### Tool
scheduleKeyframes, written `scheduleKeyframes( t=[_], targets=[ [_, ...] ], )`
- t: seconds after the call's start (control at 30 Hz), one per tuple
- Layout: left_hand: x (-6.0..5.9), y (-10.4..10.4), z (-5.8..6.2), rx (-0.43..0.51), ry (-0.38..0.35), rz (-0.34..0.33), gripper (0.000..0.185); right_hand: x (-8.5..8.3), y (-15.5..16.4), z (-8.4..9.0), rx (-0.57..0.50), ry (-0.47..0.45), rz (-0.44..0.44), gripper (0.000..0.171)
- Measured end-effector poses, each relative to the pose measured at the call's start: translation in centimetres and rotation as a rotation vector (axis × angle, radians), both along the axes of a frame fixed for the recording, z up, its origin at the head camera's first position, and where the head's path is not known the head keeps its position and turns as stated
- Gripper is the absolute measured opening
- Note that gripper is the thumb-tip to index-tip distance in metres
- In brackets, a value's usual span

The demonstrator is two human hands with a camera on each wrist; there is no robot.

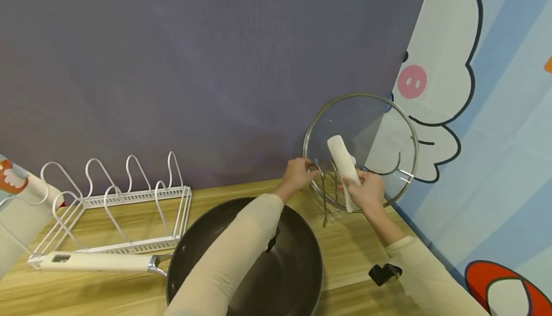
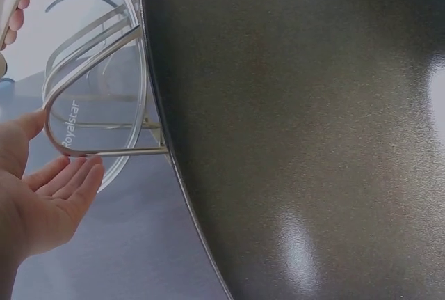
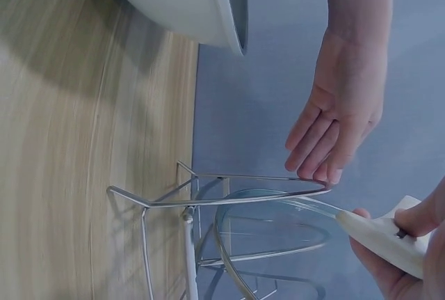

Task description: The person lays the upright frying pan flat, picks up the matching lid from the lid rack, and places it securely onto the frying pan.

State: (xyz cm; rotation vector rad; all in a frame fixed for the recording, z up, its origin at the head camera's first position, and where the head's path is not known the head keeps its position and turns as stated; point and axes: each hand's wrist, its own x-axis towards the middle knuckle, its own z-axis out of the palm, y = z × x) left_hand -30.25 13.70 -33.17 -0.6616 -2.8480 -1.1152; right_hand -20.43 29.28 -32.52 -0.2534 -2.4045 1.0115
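Note:
My right hand (image 1: 366, 189) grips the long cream handle (image 1: 343, 160) of a round glass lid (image 1: 358, 110) with a metal rim. The lid stands steeply tilted in a small metal wire rack (image 1: 324, 196). My left hand (image 1: 297, 174) holds the rounded end of the rack's front loop; in the left wrist view the thumb is on one side of this loop (image 2: 97, 56) and fairly straight fingers are on the other. In the right wrist view the lid's lower rim (image 3: 226, 248) sits between the rack's wires.
A large dark frying pan (image 1: 293, 258) lies on the wooden table (image 1: 349, 258) under my left forearm. Its cream handle (image 1: 103, 262) reaches left across the front of a white wire rack (image 1: 138, 246). A grey wall (image 1: 215, 91) and a cartoon-printed panel (image 1: 496, 139) stand behind and right.

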Motion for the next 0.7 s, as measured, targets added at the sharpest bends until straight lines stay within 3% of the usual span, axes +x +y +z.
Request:
scheduleKeyframes(
  t=[0.4,0.7],
  targets=[
    [0.5,-0.8,-0.1,0.084,-0.041,-0.029,0.042,0.2,0.3,0.0,-0.058,-0.008,0.003,0.033],
    [1.0,-1.3,-0.1,0.057,-0.052,-0.007,0.042,0.5,0.3,0.0,-0.068,-0.006,-0.018,0.031]
  ],
)
